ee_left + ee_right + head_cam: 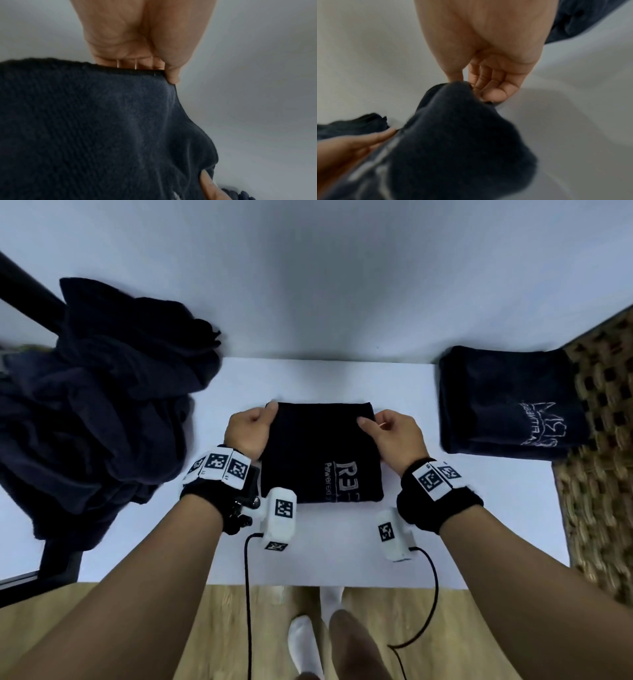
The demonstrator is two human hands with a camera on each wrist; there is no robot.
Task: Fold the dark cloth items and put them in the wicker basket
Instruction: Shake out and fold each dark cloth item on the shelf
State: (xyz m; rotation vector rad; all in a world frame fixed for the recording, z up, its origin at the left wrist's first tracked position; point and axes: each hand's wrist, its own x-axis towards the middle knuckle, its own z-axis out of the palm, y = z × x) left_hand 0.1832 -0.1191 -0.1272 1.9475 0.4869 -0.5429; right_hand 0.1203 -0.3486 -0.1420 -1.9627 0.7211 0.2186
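Nearest, 2 forearms with marker-covered wristbands reach over the white table [445, 542]. The left hand [247, 428] pinches the far left corner of a folded dark cloth [320, 453] between thumb and curled fingers; the right hand [394, 433] pinches the far right corner the same way. The cloth lies mid-table, pale lettering toward the person. Farther left sits a heap of unfolded dark cloths [102, 405]. To the right, another folded dark cloth [507, 402] lies against the wicker basket [603, 440].
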